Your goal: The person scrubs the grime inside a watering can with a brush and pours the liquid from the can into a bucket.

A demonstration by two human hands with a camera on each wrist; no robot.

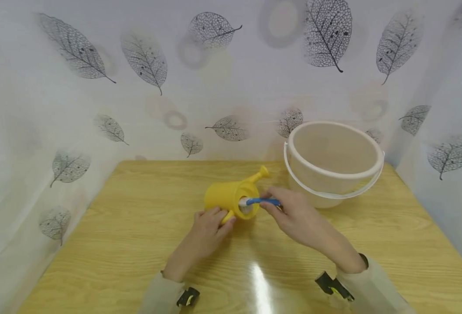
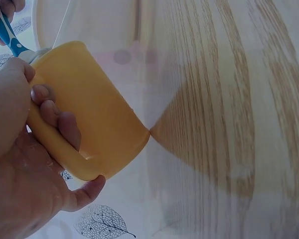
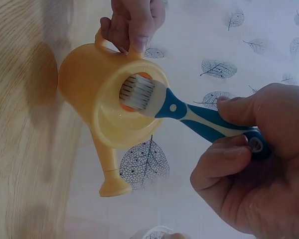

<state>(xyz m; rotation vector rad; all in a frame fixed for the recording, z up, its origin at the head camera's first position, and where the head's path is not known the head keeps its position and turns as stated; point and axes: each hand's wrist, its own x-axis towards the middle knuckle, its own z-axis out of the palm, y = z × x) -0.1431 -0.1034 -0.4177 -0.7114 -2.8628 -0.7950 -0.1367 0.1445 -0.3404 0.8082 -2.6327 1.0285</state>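
A yellow watering can (image 1: 222,195) is tipped on its side over the table, its open mouth facing right and its spout pointing to the back right. My left hand (image 1: 208,228) grips its handle (image 2: 60,141), with the fingers curled through the loop. Between thumb and fingers, my right hand (image 1: 293,214) holds a blue and white brush (image 3: 204,119) by the handle end. The pale bristles (image 3: 137,91) are at the can's mouth, overlapping its inner wall. In the left wrist view the can hides most of the brush head.
A whitish bucket (image 1: 313,185) with a white carrying handle stands at the back right of the wooden table (image 1: 136,253), just beyond my right hand. Behind the table hangs a pale curtain (image 1: 223,87) printed with dark leaves. Dark straps sit at both wrists.
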